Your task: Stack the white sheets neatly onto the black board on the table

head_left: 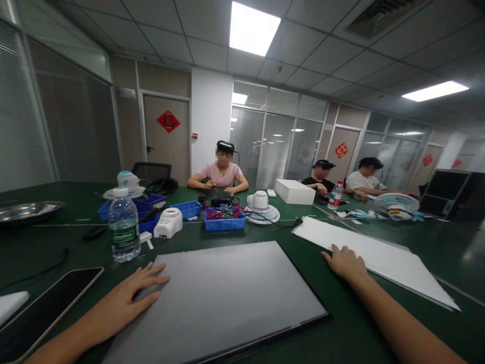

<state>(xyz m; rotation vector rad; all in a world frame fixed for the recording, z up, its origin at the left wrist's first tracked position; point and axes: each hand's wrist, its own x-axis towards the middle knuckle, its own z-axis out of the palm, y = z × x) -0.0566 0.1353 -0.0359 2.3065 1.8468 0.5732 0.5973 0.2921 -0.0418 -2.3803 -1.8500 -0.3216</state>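
Observation:
A large flat grey panel point(227, 298) with a thin black edge lies on the table in front of me. My left hand point(142, 290) rests on its left side, fingers spread over the surface. To the right, a few large white sheets point(375, 247) lie stacked at an angle. My right hand point(346, 263) is at the near edge of these sheets, thumb apart and fingers stretched over the edge; it appears to hold nothing. Bare green table point(310, 263) separates the panel from the sheets.
A water bottle point(124, 227) and a dark-screened tablet point(49, 308) are at the left. Further back stand a blue tray of wires point(225, 223), a white fan point(261, 208), a white housing point(168, 222) and a white box point(294, 192). Several people sit across the table.

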